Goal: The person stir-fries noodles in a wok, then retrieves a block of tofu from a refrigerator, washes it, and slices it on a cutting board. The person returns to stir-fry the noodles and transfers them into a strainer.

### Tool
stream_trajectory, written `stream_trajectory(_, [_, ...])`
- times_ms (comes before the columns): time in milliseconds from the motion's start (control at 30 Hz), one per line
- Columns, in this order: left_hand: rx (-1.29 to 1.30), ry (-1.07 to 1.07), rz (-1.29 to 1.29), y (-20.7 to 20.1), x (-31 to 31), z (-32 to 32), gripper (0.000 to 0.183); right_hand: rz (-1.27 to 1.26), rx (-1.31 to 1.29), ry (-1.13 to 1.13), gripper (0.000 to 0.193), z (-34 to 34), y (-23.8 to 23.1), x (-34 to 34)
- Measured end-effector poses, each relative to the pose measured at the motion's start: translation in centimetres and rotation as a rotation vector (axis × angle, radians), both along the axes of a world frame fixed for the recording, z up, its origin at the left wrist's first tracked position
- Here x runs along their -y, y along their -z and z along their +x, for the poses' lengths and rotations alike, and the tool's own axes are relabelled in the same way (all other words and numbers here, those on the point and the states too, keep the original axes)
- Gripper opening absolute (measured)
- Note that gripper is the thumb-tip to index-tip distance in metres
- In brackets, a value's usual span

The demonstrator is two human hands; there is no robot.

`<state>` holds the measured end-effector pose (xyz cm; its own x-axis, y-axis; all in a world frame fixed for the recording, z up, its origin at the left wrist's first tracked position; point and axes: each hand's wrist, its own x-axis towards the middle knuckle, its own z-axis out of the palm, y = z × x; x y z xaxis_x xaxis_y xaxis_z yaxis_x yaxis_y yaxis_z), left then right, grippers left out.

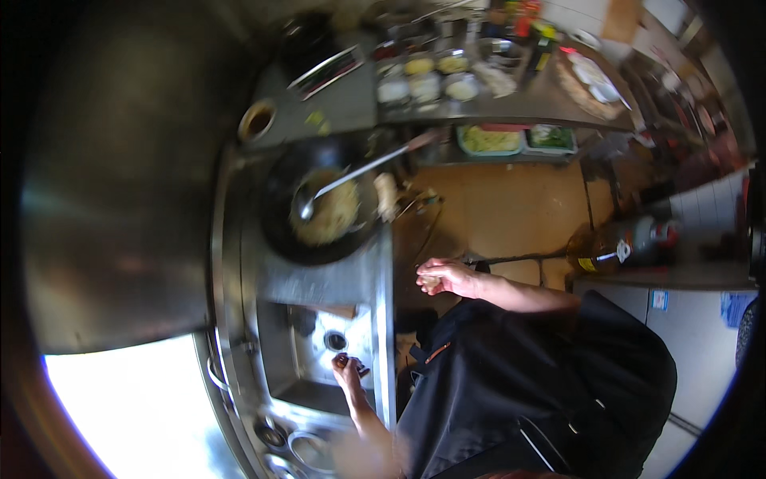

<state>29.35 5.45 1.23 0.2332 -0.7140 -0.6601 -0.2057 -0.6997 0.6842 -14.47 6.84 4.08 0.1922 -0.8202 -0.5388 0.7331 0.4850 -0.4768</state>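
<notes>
The left hand [349,367] is over the sink [279,351] in the steel table [319,279], its grip partly curled; whether it holds anything I cannot tell. The right hand [448,277], loosely cupped, hangs outside the table's front edge, contents unclear. Past the sink, a dark wok [279,227] holds pale food [339,211] and a ladle [359,170].

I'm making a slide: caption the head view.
A ladle rests in a wok; the left hand is over the sink.
</notes>
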Motion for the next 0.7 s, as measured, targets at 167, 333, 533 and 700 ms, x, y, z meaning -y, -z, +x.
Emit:
stream_trajectory(167, [-0.209,0.281,0.015,-1.9,1.4,-22.2,0.041,0.268,-0.103,0.664,0.020,-19.7,5.1,-12.2])
stream_trajectory(333, [-0.595,0.419,0.161,-3.7,1.7,-43.1,0.028,0.480,-0.254,1.125,0.018,-37.2,8.0,-25.2])
stream_trajectory(533, [-0.464,0.771,0.190,-2.3,3.7,-59.8,0.029,0.508,-0.212,1.541,0.016,-53.0,5.1,-36.0])
stream_trajectory(700, [-0.310,0.900,0.225,-0.9,6.8,-70.4,0.029,0.479,-0.243,1.688,0.008,-66.7,-2.4,-38.1])
